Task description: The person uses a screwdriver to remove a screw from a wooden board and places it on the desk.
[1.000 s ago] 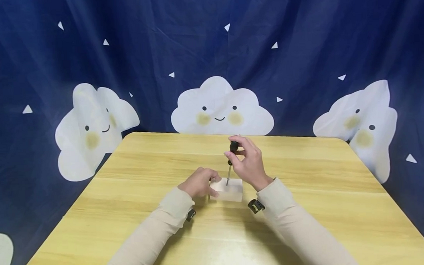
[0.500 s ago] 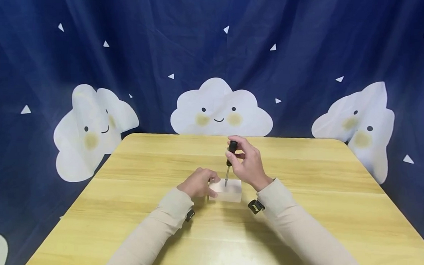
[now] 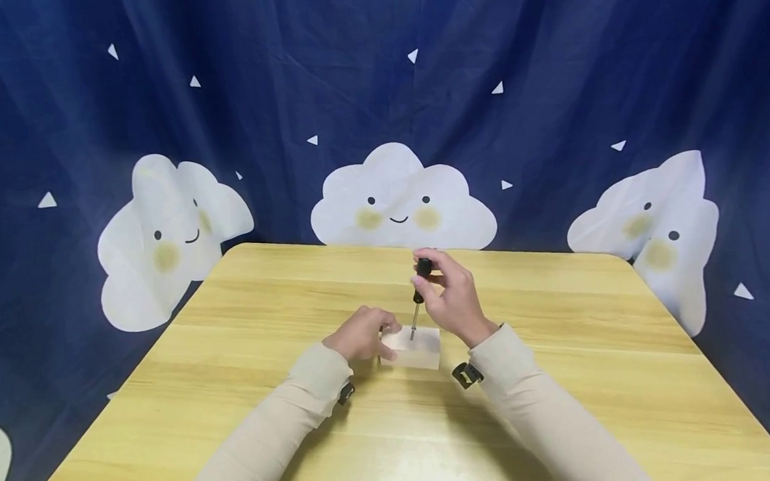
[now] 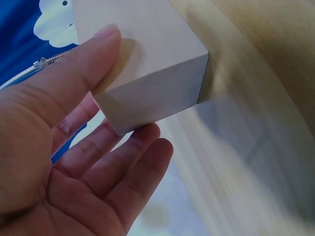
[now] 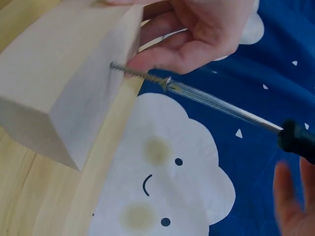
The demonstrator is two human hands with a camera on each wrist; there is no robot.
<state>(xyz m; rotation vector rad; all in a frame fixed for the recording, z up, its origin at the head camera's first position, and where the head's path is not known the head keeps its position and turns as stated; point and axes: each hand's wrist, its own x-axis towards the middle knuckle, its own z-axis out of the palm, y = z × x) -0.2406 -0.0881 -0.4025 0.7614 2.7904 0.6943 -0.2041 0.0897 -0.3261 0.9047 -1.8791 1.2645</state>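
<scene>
A pale wooden block (image 3: 417,348) sits on the table. My left hand (image 3: 364,332) grips its left end, thumb (image 4: 93,59) on the near face and fingertips on the opposite side. A threaded screw (image 5: 140,73) stands up from the block's top face, most of its shank showing. On its head rests the tip of a black-handled screwdriver (image 5: 226,105), tilted slightly to the right in the head view. My right hand (image 3: 453,299) holds the handle (image 3: 423,267) high up between thumb and fingers. In the right wrist view, part of that hand is blurred at the right edge.
The light wood-grain table (image 3: 295,274) has rounded far corners. Behind it hangs a dark blue curtain (image 3: 272,72) printed with white clouds and triangles. Each wrist wears a black strap device, such as the right one (image 3: 467,374).
The right hand's fingers and the screwdriver handle have shifted very slightly, with the screwdriver tip staying at the screw. The left hand and block hold their place.
</scene>
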